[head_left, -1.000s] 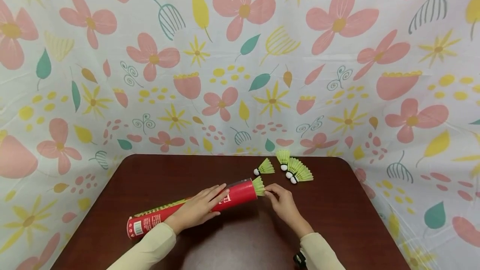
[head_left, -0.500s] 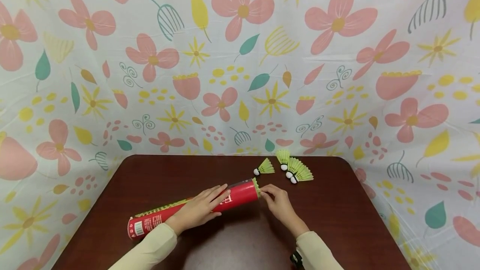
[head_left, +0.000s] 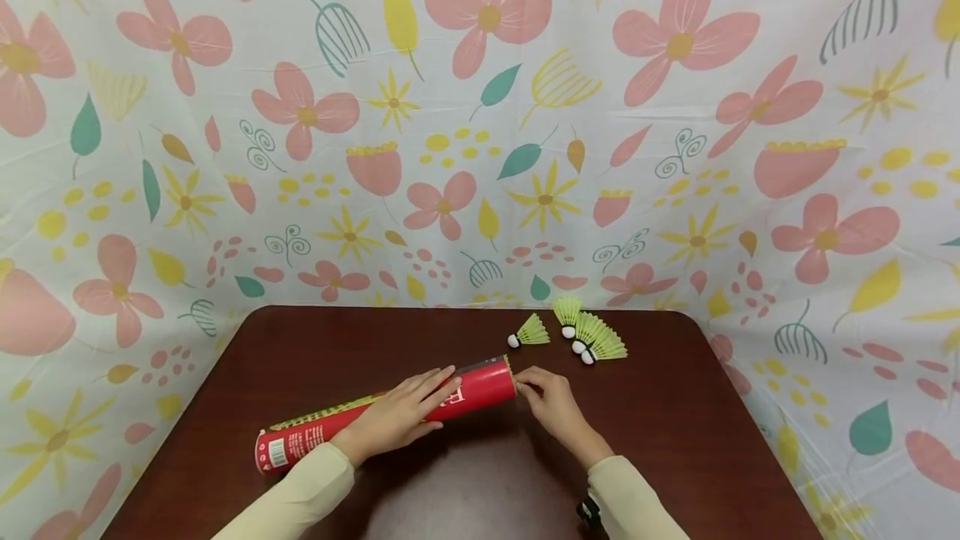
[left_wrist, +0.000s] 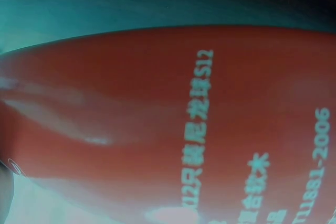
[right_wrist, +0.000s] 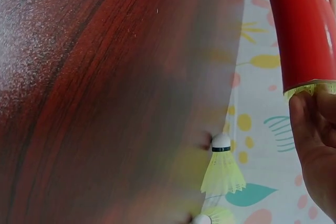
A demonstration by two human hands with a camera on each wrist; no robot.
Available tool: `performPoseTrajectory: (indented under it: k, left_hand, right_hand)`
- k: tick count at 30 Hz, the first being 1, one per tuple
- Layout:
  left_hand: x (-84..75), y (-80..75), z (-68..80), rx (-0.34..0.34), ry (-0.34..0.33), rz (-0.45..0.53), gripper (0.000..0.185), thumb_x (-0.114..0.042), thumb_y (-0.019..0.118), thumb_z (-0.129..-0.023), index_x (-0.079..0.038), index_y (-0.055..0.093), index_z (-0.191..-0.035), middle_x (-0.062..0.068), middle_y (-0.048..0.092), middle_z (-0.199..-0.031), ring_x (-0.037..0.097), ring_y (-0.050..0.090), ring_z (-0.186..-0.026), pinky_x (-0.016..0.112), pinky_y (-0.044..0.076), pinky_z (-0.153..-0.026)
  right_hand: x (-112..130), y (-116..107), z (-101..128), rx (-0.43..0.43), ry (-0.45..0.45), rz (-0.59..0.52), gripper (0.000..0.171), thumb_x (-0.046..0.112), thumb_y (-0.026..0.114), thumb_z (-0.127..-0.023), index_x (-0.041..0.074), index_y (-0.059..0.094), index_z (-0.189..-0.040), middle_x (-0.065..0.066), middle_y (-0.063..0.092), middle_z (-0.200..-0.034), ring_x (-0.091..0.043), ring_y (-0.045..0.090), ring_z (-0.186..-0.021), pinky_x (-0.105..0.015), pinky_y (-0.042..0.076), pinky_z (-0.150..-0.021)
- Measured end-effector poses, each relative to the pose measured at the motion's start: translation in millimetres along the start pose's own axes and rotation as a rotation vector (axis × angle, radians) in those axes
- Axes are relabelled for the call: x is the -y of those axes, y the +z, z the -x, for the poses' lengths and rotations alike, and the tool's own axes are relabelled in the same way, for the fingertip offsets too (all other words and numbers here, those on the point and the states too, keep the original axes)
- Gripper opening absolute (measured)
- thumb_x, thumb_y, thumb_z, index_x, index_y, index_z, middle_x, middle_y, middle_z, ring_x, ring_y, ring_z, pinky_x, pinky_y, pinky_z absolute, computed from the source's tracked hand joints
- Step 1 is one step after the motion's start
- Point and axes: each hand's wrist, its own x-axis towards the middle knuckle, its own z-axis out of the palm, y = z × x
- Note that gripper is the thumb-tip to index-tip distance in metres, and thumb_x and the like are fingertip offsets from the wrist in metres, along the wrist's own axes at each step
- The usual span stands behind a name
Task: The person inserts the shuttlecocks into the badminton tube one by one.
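A red shuttlecock tube lies slantwise on the dark table, its mouth toward the right. Across its middle rests my left hand, fingers over the top and thumb on the near side, gripping it. At the mouth, my right hand has bent fingers and thumb on the skirt edge of a yellow shuttlecock. Only the rim of that skirt shows; the rest is hidden inside the tube. Red tube wall with white print fills most of the left wrist view.
Beyond the tube lies a single yellow shuttlecock with a white cork. Right of it, several more shuttlecocks form an overlapping cluster near the table's far edge. A flower-patterned cloth hangs behind the table.
The shuttlecock at the mouth has slid into the tube until only its rim shows. My right hand has moved slightly left with it. The left hand has stayed on the tube.
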Motion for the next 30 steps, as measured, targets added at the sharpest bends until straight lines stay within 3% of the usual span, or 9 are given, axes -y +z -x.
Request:
performPoseTrajectory:
  k: [7, 18, 30]
  left_hand:
    - [0.0, -0.9, -1.1, -0.014, 0.015, -0.01, 0.089, -0.03, 0.077, -0.082, -0.013, 0.026, -0.153, 0.012, 0.03, -0.154, 0.027, 0.037, -0.136, 0.041, 0.037, -0.108]
    - [2.2, 0.1, 0.2, -0.025, 0.002, 0.003, 0.09, -0.03, 0.077, -0.082, -0.014, 0.026, -0.153, 0.01, 0.03, -0.155, 0.026, 0.038, -0.136, 0.041, 0.037, -0.108]
    - [8.2, 6.8, 6.2, -0.06, 0.011, -0.012, 0.091, -0.031, 0.079, -0.08, -0.014, 0.027, -0.153, 0.011, 0.033, -0.153, 0.027, 0.039, -0.135, 0.042, 0.039, -0.106]
  right_hand:
    - [-3, 1, -1, 0.024, -0.052, 0.0, 0.018, -0.01, 0.07, -0.08, 0.007, 0.074, -0.085, 0.003, 0.069, -0.084, -0.007, 0.061, -0.074, -0.025, 0.052, -0.063]
    - [-6, -6, -1, 0.094, -0.032, 0.001, 0.014, -0.001, 0.069, -0.084, 0.007, 0.074, -0.094, 0.0, 0.07, -0.091, -0.011, 0.064, -0.078, -0.027, 0.054, -0.067]
    - [-34, -38, 0, 0.073, 0.097, 0.118, 0.018, 0.004, 0.066, -0.09, 0.006, 0.072, -0.107, -0.008, 0.07, -0.101, -0.022, 0.066, -0.09, -0.037, 0.055, -0.076]
